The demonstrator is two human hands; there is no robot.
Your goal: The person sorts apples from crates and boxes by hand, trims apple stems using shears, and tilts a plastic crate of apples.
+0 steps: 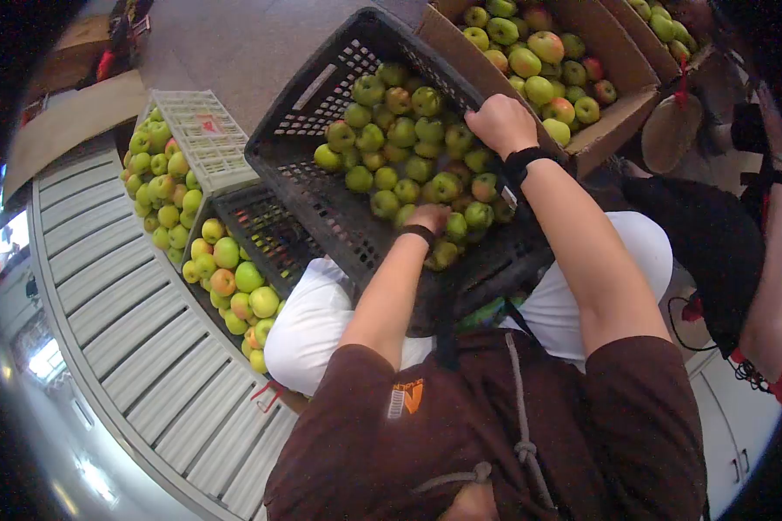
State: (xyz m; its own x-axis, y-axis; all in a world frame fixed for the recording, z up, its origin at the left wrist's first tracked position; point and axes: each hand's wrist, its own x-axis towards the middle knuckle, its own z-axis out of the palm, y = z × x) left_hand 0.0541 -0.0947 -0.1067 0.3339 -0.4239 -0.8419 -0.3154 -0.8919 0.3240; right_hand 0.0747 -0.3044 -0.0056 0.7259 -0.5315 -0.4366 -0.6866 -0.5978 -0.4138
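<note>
A black plastic crate [317, 104] stands tilted in front of me, with many green and blush-red apples [401, 132] heaped in its middle. My right hand [502, 126] is closed over the crate's right rim. Down among the apples near the crate's front side is my left hand [431, 219], palm down. Its fingers are partly hidden and blurred, so what they hold, if anything, does not show.
At left, a white crate [202, 130] and another black crate [265, 227] hold apples beside a slatted roller conveyor [130, 321]. A cardboard box [613, 139] of apples stands at upper right. Another person [712, 226] in dark clothes is at the right.
</note>
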